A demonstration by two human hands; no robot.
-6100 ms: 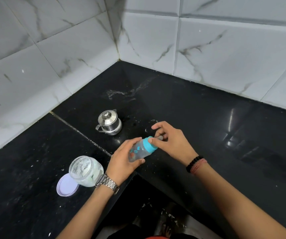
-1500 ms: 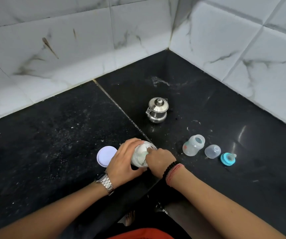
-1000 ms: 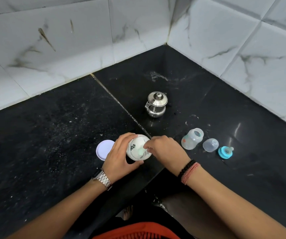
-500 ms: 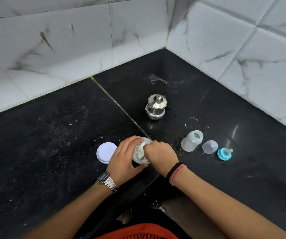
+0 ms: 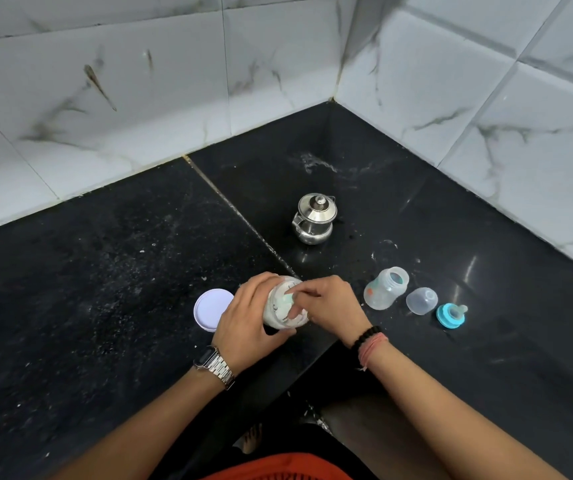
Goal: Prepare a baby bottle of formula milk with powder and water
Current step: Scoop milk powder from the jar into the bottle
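The left hand (image 5: 247, 320) wraps its curled fingers and thumb around the side of the powder jar (image 5: 283, 308), which is tipped so its open mouth faces the right hand (image 5: 330, 304). That right hand sits at three o'clock of the jar, touching its rim, with fingers reaching into the mouth and pinching something pale green, a scoop (image 5: 287, 301) by the look of it, though most of it is hidden by white powder and the fingers. So the jar lies squarely inside the left grip, and the scoop lies inside the jar under the right fingertips. The jar's white lid (image 5: 210, 308) lies flat on the black countertop (image 5: 105, 271) at nine o'clock of the left hand, just beside the knuckles. Out at three o'clock of the right hand, near it, stands the open baby bottle (image 5: 385, 287), uncapped and leaning slightly; next along, the clear cap (image 5: 422, 300), then the blue teat ring (image 5: 450, 315), all three in a row and apart from both hands. At twelve o'clock of the jar, well apart, a small steel lidded pot (image 5: 314, 218) stands upright.
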